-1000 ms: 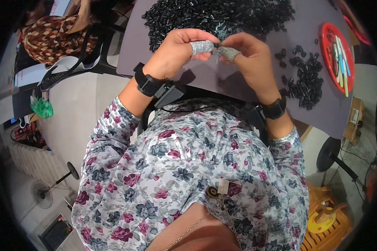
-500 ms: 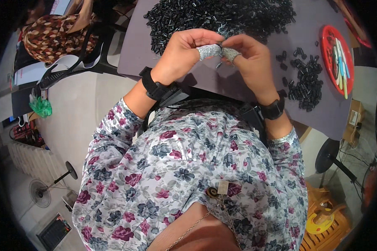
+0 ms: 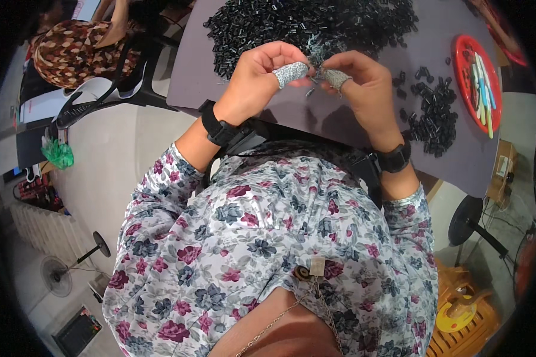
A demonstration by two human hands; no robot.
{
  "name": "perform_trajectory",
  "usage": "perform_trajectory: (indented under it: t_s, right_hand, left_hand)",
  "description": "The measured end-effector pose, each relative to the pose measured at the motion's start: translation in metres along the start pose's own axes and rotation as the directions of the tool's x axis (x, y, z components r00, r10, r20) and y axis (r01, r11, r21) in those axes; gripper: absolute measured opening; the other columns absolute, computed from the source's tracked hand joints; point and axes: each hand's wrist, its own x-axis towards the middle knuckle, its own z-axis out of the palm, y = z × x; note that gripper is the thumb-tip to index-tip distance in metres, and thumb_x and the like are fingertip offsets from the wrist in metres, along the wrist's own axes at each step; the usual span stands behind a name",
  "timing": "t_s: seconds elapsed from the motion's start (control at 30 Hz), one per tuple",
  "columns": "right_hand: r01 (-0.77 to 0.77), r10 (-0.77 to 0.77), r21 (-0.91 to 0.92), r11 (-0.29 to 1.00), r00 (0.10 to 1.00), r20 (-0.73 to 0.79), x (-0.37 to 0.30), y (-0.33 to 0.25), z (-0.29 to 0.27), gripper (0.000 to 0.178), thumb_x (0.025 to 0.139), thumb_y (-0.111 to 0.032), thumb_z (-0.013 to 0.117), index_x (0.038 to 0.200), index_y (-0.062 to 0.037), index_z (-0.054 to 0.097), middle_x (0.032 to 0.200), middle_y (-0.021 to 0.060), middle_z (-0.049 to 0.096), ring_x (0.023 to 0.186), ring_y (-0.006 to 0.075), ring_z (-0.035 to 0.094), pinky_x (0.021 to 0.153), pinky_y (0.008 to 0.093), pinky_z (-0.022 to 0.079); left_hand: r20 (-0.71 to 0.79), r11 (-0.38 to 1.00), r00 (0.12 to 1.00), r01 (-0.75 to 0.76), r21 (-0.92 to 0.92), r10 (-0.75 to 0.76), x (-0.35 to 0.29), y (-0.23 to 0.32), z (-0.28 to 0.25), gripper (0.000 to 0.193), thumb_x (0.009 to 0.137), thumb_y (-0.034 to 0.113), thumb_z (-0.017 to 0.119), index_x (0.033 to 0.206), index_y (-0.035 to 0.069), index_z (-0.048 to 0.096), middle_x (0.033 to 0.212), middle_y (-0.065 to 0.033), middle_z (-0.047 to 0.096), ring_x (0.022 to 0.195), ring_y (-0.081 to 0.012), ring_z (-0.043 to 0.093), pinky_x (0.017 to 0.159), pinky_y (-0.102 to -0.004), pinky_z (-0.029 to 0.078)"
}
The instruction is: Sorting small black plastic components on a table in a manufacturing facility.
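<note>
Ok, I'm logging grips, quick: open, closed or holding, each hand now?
Left hand: closed in a pinch; anything held is too small to identify.
Right hand: also pinched closed; whether it holds anything cannot be told.

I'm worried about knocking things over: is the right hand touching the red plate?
Apart: the head view shows the right hand well left of the red plate, with greyish table and loose black pieces between them.
</note>
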Motion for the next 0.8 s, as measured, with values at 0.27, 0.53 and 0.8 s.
perform_trajectory:
  t_s: [0.27, 0.53, 0.8]
  right_hand:
    - [-0.010, 0.014, -0.040, 0.999, 0.997, 0.079, 0.0007, -0.0017, -0.0047, 0.015, 0.095, 0.002, 0.065, 0.108, 0.0021, 0.072, 0.098, 0.0031, 0.073, 0.089, 0.0099, 0.070, 0.078, 0.0249, 0.058]
    - [-0.013, 0.013, 0.002, 1.000, 0.990, 0.139, 0.0025, -0.0013, -0.0019, 0.021, 0.089, 0.006, 0.063, 0.108, 0.0022, 0.071, 0.100, 0.0046, 0.073, 0.089, 0.0104, 0.070, 0.080, 0.0243, 0.056]
    - [-0.053, 0.072, -0.116, 0.992, 0.984, 0.166, -0.0004, -0.0015, -0.0017, 0.045, 0.083, 0.006, 0.063, 0.127, -0.0022, 0.062, 0.085, 0.0005, 0.065, 0.076, 0.0078, 0.062, 0.069, 0.0242, 0.050]
  left_hand:
    - [-0.009, 0.998, 0.999, -0.046, 0.053, 0.046, -0.0030, 0.0010, 0.0013, 0.025, 0.098, -0.001, 0.064, 0.123, 0.000, 0.069, 0.110, -0.0049, 0.073, 0.097, -0.0117, 0.070, 0.090, -0.0264, 0.056]
    - [0.047, 0.992, 0.998, 0.046, 0.119, -0.052, -0.0058, 0.0068, 0.0013, 0.021, 0.097, -0.001, 0.068, 0.117, 0.000, 0.072, 0.106, -0.0027, 0.074, 0.094, -0.0089, 0.069, 0.088, -0.0233, 0.055]
    - [0.075, 0.979, 0.995, 0.050, 0.196, -0.066, -0.0093, -0.0007, 0.0017, 0.019, 0.095, -0.002, 0.069, 0.113, 0.000, 0.074, 0.106, -0.0014, 0.072, 0.097, -0.0085, 0.067, 0.087, -0.0234, 0.053]
